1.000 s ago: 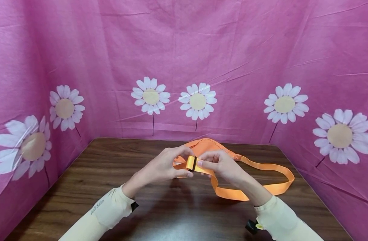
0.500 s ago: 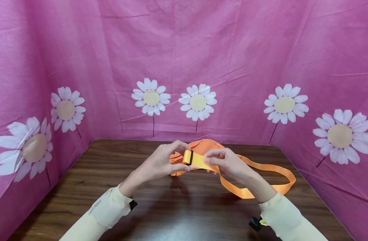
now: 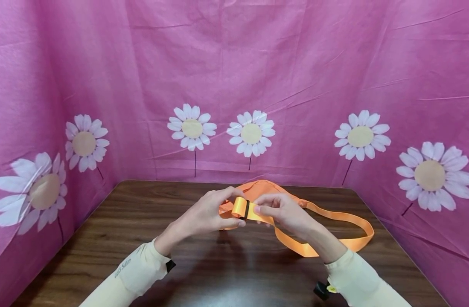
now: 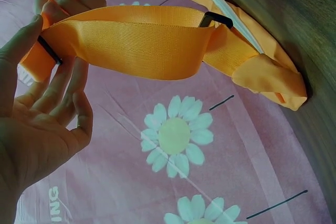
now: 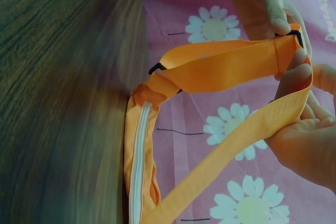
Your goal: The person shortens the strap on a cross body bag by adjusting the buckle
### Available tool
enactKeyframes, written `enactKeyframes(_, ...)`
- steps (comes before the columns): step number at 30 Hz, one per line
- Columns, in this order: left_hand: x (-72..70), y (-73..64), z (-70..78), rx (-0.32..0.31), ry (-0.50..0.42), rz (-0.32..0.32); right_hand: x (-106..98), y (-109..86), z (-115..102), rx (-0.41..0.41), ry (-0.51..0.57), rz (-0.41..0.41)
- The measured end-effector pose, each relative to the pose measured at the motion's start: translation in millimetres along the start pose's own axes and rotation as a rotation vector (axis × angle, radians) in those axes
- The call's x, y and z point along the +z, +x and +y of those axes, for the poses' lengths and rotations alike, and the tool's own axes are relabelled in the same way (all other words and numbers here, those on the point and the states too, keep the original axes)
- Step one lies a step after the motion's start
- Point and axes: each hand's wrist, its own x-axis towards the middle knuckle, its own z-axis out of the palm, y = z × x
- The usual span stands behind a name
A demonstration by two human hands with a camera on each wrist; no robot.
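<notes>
An orange zippered bag (image 3: 260,188) lies on the table behind the hands, its pale zipper (image 5: 139,156) visible in the right wrist view. My left hand (image 3: 205,213) pinches a black strap slider (image 3: 246,209) by its edges between thumb and fingertips. A short loop of orange strap (image 3: 239,206) bulges out of the slider's left side. Just right of the slider, my right hand (image 3: 289,213) pinches the strap between thumb and fingers. From there the strap runs down and curves back to the bag's right end. A black ring (image 4: 216,19) joins the doubled strap to the bag's other end.
The dark wood table (image 3: 173,264) carries the bag and the trailing strap loop (image 3: 362,238) at right. A pink cloth with printed daisies (image 3: 251,134) hangs around the back and both sides. Cream sleeves cover both forearms, with a black device (image 3: 321,291) by the right wrist.
My right hand slid right along the strap, then came back close to the slider. The strap loop left of the slider has grown larger. My left hand keeps hold of the slider.
</notes>
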Motion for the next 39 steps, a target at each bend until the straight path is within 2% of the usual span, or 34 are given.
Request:
enactKeyframes(6, 1.0, -0.4, 0.5, 0.01, -0.009, -0.004, 2, -0.2, 0, 0.017, -0.014, 0.005)
enactKeyframes(12, -2.5, -0.6, 0.6, 0.002, -0.014, 0.02, -5, -1.1, 0, 0.045, -0.042, 0.006)
enactKeyframes(21, -8.3, -0.4, 2.9, -0.022, -0.013, 0.053, -17, -2.4, 1, -0.001, -0.089, 0.007)
enactKeyframes(26, -6.2, -0.2, 1.2, 0.008, -0.041, 0.051, -14, -1.0, 3, -0.015, -0.088, 0.012)
enactKeyframes(32, -1.3, 0.4, -1.2, 0.062, -0.037, 0.042, -8, -0.3, 2, -0.028, -0.1, -0.026)
enactKeyframes(39, 3.2, 0.1, 1.7, 0.008, -0.009, 0.0, 2, -0.4, 0, 0.022, -0.089, -0.003)
